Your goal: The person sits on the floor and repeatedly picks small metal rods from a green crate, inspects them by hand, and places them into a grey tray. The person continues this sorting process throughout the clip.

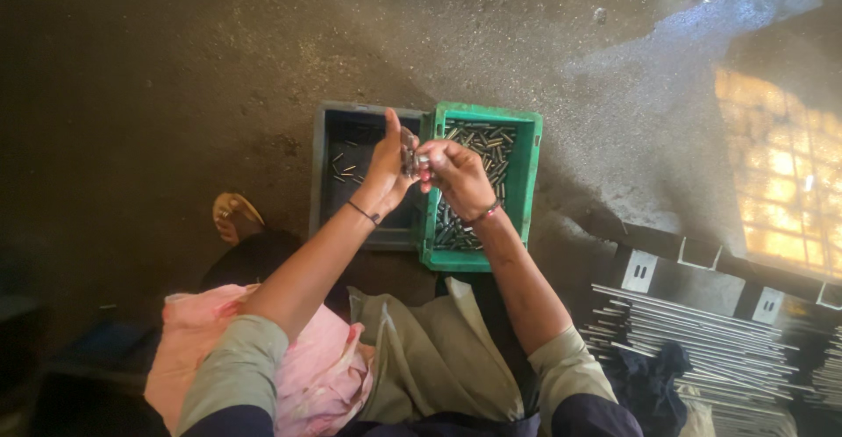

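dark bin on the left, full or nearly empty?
Nearly empty: the dark bin shows only a few small metal pieces on its bare bottom.

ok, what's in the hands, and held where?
Left hand grips a small dark metal part along its side; right hand pinches a small metal pin at its end, against that part. Finer detail cannot be told.

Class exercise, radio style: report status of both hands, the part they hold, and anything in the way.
Left hand and right hand pinch a small metal part together. Above grey crate and green crate of metal pins. Nothing blocking.
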